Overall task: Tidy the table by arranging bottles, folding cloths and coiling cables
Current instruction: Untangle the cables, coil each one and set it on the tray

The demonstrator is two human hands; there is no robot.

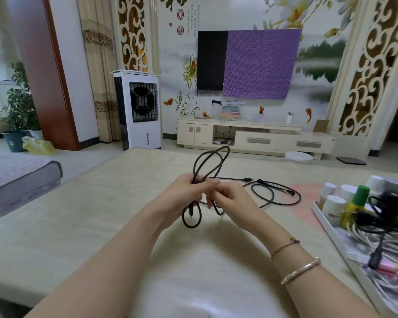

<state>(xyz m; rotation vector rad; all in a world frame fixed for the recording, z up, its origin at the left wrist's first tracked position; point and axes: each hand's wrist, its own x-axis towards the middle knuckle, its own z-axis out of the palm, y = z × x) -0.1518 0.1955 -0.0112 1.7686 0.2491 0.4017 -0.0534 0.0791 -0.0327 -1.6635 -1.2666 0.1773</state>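
A black cable (282, 204) lies partly on the pale table (101, 203) and partly in my hands. My left hand (188, 196) grips a bundle of its loops: two loops stand up above the fist and one hangs below with a plug end. My right hand (232, 200) sits just right of the left and pinches the cable's free run, which trails right across the table in a loose curve. At the right edge several small bottles (335, 205) stand in a white tray (324, 223), white-capped ones and a green-capped yellow one (358, 203).
The tray also holds a tangle of white and black cables (383, 239). A pink patch (308, 191) shows on the table beyond the cable. A grey mattress edge (21, 180) lies to the left. Beyond the table stand a TV cabinet and an air cooler.
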